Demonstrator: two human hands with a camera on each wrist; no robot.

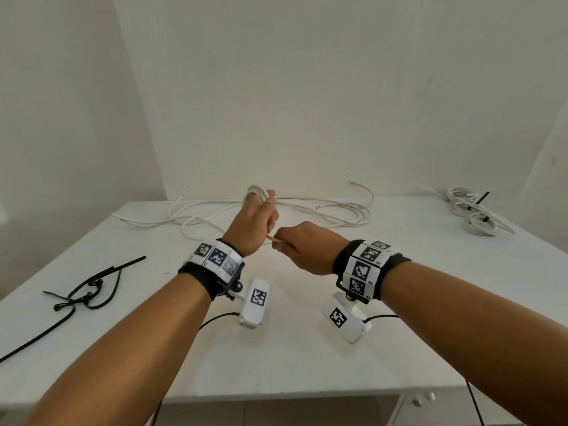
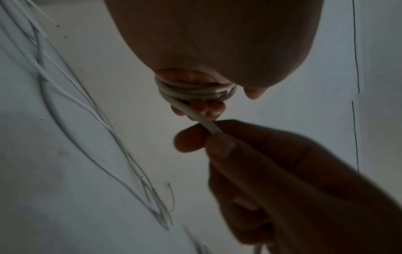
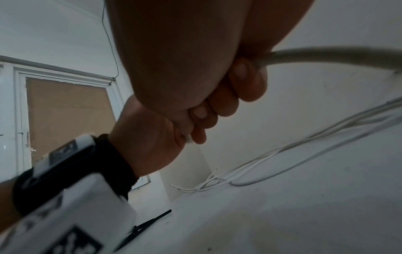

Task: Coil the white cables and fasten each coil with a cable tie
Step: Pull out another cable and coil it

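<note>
- The left hand (image 1: 256, 221) is raised above the table, fingers curled, wrapped in cable turns.
- The right hand (image 1: 302, 245), just beside it, pinches a cable strand.

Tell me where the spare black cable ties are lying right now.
In the head view the black cable ties lie loose on the white table's left side, near its edge, left of the left hand.

Your forearms are bare, no sleeves. Each wrist wears a black strap (image 1: 201, 279) ringed with white blocks printed with black-and-white square markers (image 1: 362, 269). Below each strap a small white camera (image 1: 255, 303) hangs on a bracket, carrying its own marker, with a thin black lead (image 1: 379, 317) trailing off.
</note>
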